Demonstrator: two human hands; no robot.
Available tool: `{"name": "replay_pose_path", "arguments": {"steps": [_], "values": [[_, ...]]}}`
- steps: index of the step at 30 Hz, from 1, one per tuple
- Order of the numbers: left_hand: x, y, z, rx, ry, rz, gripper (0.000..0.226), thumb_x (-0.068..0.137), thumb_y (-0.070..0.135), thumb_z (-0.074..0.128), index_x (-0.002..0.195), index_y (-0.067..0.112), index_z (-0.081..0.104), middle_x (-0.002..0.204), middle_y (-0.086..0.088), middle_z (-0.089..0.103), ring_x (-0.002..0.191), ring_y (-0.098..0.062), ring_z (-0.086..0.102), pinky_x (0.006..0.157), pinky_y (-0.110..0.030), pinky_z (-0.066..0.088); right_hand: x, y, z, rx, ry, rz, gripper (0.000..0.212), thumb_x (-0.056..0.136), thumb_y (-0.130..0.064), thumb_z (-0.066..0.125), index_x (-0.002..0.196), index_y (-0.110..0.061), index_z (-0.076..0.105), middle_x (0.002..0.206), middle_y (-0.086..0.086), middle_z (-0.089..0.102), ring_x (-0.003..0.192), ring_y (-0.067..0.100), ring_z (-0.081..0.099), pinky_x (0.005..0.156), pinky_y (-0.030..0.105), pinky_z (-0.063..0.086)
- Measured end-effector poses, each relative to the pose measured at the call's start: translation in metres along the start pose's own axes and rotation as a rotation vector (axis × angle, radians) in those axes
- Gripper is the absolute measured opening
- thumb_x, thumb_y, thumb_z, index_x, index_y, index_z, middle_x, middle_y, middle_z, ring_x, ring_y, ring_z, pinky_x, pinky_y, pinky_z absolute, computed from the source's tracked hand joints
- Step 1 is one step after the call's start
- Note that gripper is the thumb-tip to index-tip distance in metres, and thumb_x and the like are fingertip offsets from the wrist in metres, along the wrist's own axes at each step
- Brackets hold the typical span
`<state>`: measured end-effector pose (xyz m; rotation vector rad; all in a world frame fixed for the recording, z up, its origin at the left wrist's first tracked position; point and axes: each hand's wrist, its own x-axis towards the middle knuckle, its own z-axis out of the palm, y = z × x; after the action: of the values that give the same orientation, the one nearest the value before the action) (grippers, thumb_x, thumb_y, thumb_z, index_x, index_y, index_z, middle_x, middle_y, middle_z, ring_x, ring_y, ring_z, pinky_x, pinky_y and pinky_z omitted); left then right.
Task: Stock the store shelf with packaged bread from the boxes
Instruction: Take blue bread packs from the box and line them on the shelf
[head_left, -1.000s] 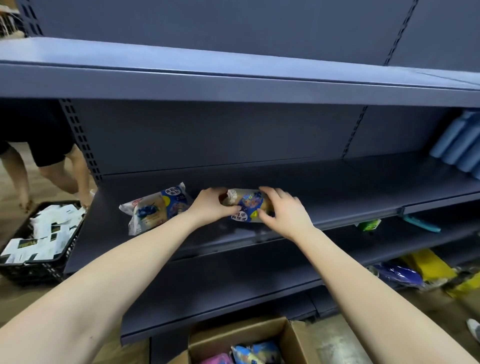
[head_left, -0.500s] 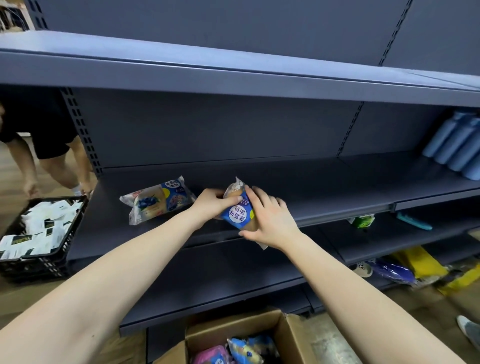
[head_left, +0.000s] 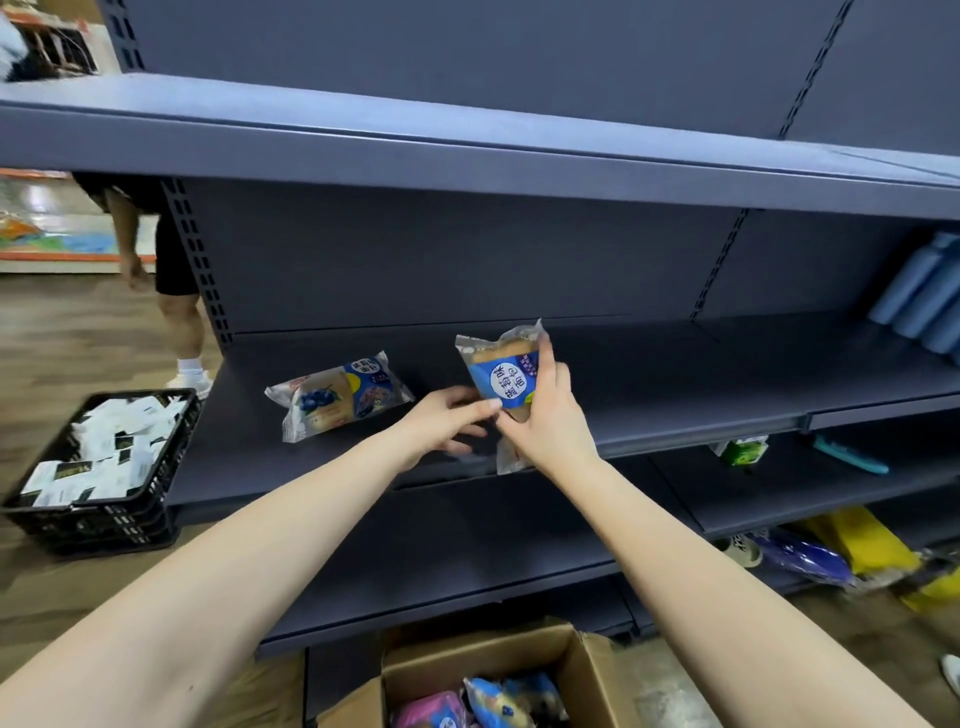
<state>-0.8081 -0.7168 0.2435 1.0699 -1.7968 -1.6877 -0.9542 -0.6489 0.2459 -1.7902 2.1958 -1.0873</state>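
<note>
One blue bread packet (head_left: 501, 382) upright at shelf (head_left: 675, 387) front edge; second packet (head_left: 337, 396) flat, left; box (head_left: 589, 673) below.

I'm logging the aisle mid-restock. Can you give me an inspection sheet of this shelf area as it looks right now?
Surface: dark blue shelf; a flat bread packet lies on its left part.
Job's things: upright bread packet held at the shelf; open cardboard box on the floor below, with more packets inside.
Clutter: black crate of white packs on the floor at left; blue bottles at right; green carton and teal item on the lower shelf; yellow bags lower right.
Hands: right hand grips the upright bread packet; left hand touches its lower edge, grip unclear.
Cables: nothing seen.
Surroundings: wooden floor; another person's legs beyond the shelf's left end.
</note>
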Motion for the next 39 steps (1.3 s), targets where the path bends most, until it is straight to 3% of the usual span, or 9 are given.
{"name": "replay_pose_path", "arguments": {"steps": [3,7,12,15,20,25,28,34,39], "values": [[-0.002,-0.003,0.008,0.018,0.002,0.007,0.045,0.09,0.042,0.059,0.129,0.019,0.053,0.109,0.004,0.068,0.101,-0.012,0.064,0.085,-0.037,0.057,-0.005,-0.004,0.009,0.048,-0.075,-0.05,0.107,0.078,-0.035,0.071,0.152,-0.022,-0.004,0.144,0.005,0.024,0.119,0.022,0.05,0.089,0.032,0.05],[-0.006,-0.005,0.002,0.037,0.017,-0.003,0.04,0.094,0.041,0.055,0.128,0.022,0.051,0.107,0.007,0.066,0.094,-0.007,0.063,0.07,-0.026,0.056,-0.012,0.003,0.008,-0.049,-0.16,-0.127,0.101,0.081,-0.045,0.063,0.152,-0.026,-0.007,0.151,0.002,0.017,0.127,0.019,0.043,0.091,0.036,0.051],[-0.007,0.004,-0.023,0.175,0.046,-0.019,0.03,0.095,0.038,0.053,0.122,0.025,0.051,0.1,0.009,0.065,0.086,-0.008,0.065,0.061,-0.026,0.056,-0.005,0.01,-0.006,-0.311,-0.041,-0.294,0.072,0.085,-0.032,0.061,0.148,-0.017,0.028,0.15,0.011,0.03,0.118,0.033,0.048,0.089,0.044,0.049],[-0.006,0.014,-0.038,0.383,-0.042,-0.079,0.027,0.094,0.037,0.055,0.118,0.026,0.051,0.1,0.006,0.064,0.087,-0.011,0.065,0.062,-0.03,0.058,0.003,0.013,-0.011,-0.433,0.047,-0.427,0.081,0.066,-0.018,0.07,0.139,-0.02,0.035,0.142,0.015,0.043,0.116,0.039,0.05,0.086,0.048,0.05],[-0.006,0.028,-0.039,0.682,-0.236,-0.165,0.026,0.092,0.036,0.059,0.114,0.025,0.053,0.105,0.0,0.063,0.094,-0.02,0.066,0.062,-0.033,0.059,0.005,0.01,-0.002,-0.579,-0.136,-0.662,0.089,0.059,-0.019,0.079,0.138,-0.028,0.039,0.151,0.008,0.036,0.133,0.04,0.038,0.097,0.064,0.037],[-0.009,0.015,-0.036,0.721,-0.263,-0.201,0.035,0.091,0.038,0.059,0.123,0.024,0.052,0.111,0.0,0.062,0.099,-0.02,0.065,0.069,-0.036,0.06,-0.005,0.015,0.01,-0.62,-0.278,-0.657,0.101,0.053,-0.036,0.087,0.139,-0.031,0.034,0.152,0.005,0.034,0.133,0.041,0.039,0.098,0.063,0.036],[-0.01,0.001,-0.036,0.726,-0.269,-0.201,0.029,0.09,0.039,0.06,0.115,0.026,0.055,0.109,-0.001,0.064,0.098,-0.019,0.065,0.073,-0.036,0.059,-0.011,0.017,0.014,-0.627,-0.291,-0.663,0.097,0.047,-0.042,0.087,0.134,-0.026,0.047,0.139,0.006,0.049,0.121,0.037,0.051,0.096,0.058,0.042],[-0.018,-0.002,-0.05,0.724,-0.192,-0.136,0.026,0.088,0.039,0.063,0.11,0.027,0.056,0.105,0.005,0.063,0.095,-0.012,0.062,0.074,-0.02,0.049,-0.009,0.014,0.024,-0.624,-0.146,-0.65,0.085,0.036,-0.05,0.083,0.11,-0.016,0.061,0.105,0.01,0.059,0.087,0.033,0.06,0.08,0.047,0.051],[-0.033,0.0,-0.071,0.441,-0.004,-0.144,0.048,0.081,0.029,0.074,0.123,0.026,0.051,0.113,0.002,0.06,0.095,-0.013,0.063,0.063,-0.028,0.058,0.004,0.004,0.025,-0.646,-0.038,-0.579,0.087,0.033,-0.049,0.084,0.109,-0.013,0.06,0.105,0.012,0.06,0.095,0.041,0.059,0.083,0.058,0.048]]}}
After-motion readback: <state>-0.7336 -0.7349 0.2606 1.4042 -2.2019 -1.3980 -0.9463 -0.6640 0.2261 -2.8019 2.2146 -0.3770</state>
